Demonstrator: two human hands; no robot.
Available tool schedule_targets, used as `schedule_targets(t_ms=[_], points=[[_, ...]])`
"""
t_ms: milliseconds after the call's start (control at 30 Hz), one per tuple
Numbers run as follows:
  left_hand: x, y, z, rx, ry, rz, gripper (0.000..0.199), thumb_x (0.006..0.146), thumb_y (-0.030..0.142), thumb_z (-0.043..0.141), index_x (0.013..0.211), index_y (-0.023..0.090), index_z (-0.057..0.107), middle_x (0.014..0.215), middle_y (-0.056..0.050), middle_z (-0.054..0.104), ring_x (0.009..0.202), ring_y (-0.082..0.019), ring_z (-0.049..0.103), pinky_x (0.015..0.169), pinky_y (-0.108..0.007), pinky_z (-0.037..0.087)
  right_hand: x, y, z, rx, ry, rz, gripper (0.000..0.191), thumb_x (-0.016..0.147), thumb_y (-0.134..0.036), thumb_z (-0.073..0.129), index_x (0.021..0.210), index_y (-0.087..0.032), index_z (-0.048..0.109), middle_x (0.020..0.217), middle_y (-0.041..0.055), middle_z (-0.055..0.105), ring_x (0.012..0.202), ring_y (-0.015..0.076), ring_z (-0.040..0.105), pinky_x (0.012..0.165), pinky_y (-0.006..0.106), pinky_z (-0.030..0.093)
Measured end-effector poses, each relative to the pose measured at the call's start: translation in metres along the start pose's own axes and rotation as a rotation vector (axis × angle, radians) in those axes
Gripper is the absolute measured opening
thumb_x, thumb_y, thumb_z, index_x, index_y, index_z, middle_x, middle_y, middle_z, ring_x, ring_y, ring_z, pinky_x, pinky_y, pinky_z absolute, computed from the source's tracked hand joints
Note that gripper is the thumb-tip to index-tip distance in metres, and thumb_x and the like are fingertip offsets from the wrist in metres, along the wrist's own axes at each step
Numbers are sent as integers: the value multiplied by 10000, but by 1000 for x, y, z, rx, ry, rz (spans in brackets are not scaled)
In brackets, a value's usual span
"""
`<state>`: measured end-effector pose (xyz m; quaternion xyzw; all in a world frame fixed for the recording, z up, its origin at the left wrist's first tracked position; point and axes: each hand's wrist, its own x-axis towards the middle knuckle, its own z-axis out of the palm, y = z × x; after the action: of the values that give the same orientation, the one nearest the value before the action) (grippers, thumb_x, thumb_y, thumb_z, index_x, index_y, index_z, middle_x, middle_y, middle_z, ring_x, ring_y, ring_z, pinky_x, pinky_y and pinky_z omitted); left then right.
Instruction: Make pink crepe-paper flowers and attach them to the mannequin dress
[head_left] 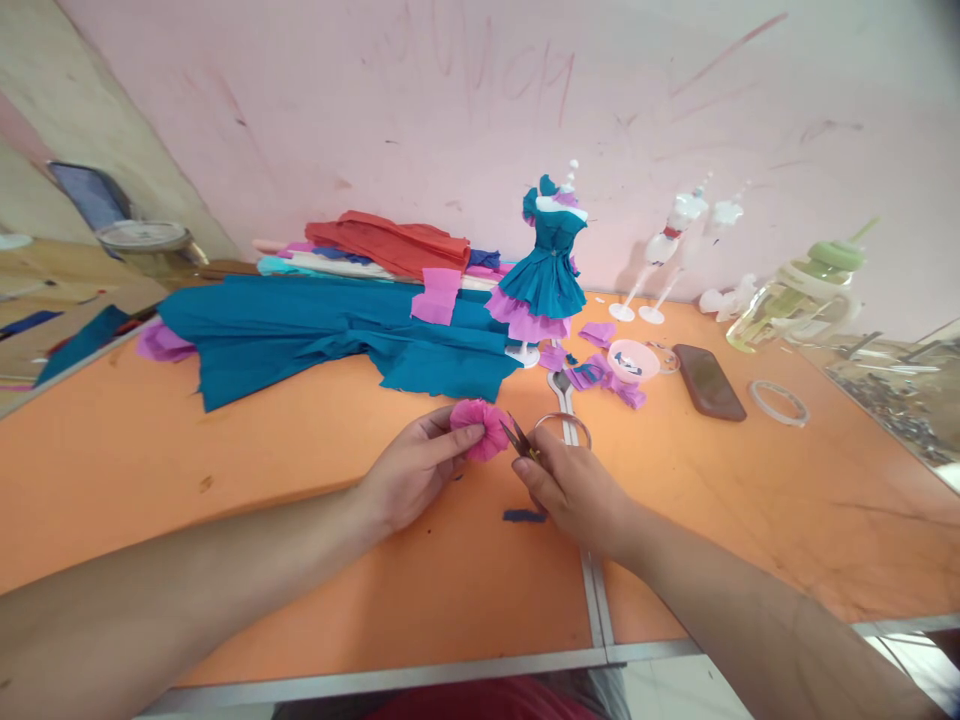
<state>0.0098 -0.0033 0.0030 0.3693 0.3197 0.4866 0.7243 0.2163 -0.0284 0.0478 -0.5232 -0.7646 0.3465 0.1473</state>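
Observation:
Between thumb and fingers, my left hand (416,470) pinches a round pink crepe paper rosette (487,428) with gathered folds. My right hand (574,490) grips a small pair of scissors (521,440), whose blades are slightly parted at the rosette's right edge. The scissors' handles are mostly hidden inside my fingers. A thin dark blue strip (523,516) lies on the table just below my right hand. Behind the hands stands a small dress form (556,260) in a teal dress with a pink underskirt. A ring-shaped roll (585,430) lies partly behind my right hand.
Teal crepe paper (337,335) spreads across the back left, with folded red paper (390,243) behind it. Pink scraps (600,335), a pink bowl (634,360), a phone (709,382) and a tape ring (778,402) lie right. Two white stands (652,290) and a green-lidded bottle (802,290) are farther back.

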Motion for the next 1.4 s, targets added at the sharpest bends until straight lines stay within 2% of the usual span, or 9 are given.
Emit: schedule_targets(t_ms=[400,833,1067,1400], points=[[2,1,-2,-25,7,-38,267,771,300,827,975,133,783,993,-90,766,976,-230,664,923,-334,470,-1,1,-2,83,-15,-25,258,998,-473,406,873,-249,428,674,-35,561,620,157,547,579,259,355],[2,-2,-4,-21,-44,-20,203,798,291,823,962,175,800,1007,-64,783,961,-207,683,899,-304,490,0,4,1,88,-8,-29,264,1006,-493,383,898,-253,402,644,-43,539,611,166,527,584,274,324],[2,-2,-3,-18,-30,-31,239,784,302,836,976,165,794,1011,-68,782,982,-218,683,919,-320,481,-1,3,1,92,-3,-4,285,1003,-513,383,883,-255,403,639,-42,561,599,162,533,573,271,313],[6,-6,-6,-4,25,-24,237,804,290,827,1009,183,773,999,-36,766,908,-158,665,852,-272,478,-1,3,0,81,-13,-17,254,1011,-466,364,871,-257,401,599,-44,554,577,164,536,569,265,339]])
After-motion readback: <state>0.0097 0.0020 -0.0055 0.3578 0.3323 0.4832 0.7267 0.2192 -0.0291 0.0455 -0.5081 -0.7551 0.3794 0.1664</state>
